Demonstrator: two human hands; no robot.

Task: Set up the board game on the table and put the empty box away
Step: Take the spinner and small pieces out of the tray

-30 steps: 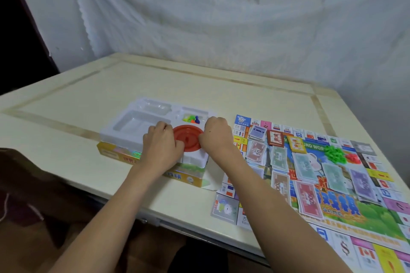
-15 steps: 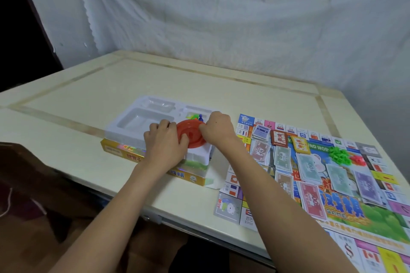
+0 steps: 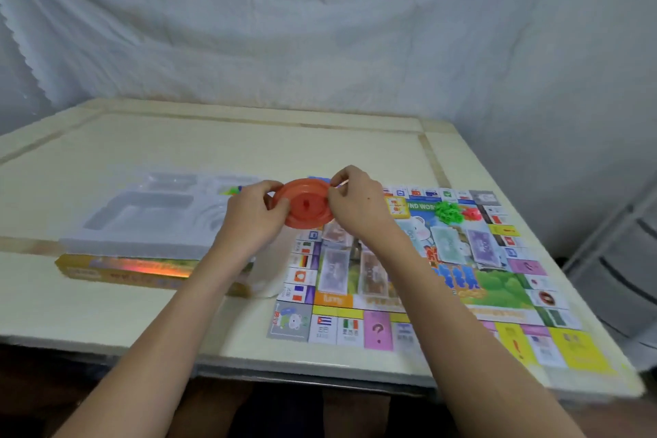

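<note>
Head view: both hands, left hand (image 3: 254, 215) and right hand (image 3: 357, 204), pinch opposite rims of the red disc (image 3: 305, 208), held above the table (image 3: 249, 149). The board (image 3: 497, 290) lies just right of and below the grip, nearer the right hand; the box (image 3: 142, 268) lies to the left.

Backdrop: white cloth sheet (image 3: 320, 28), wrinkled, hangs across the whole wall behind the table; its scalloped edge shows at far left. Table (image 3: 249, 149) is cream-coloured with a tan inlaid band running just inside its edges. Right of the table, a grey unit (image 3: 618, 281) with dark horizontal slots, blurred, type unclear. Below the near table edge it's dark, with brownish floor at bottom left.
</note>
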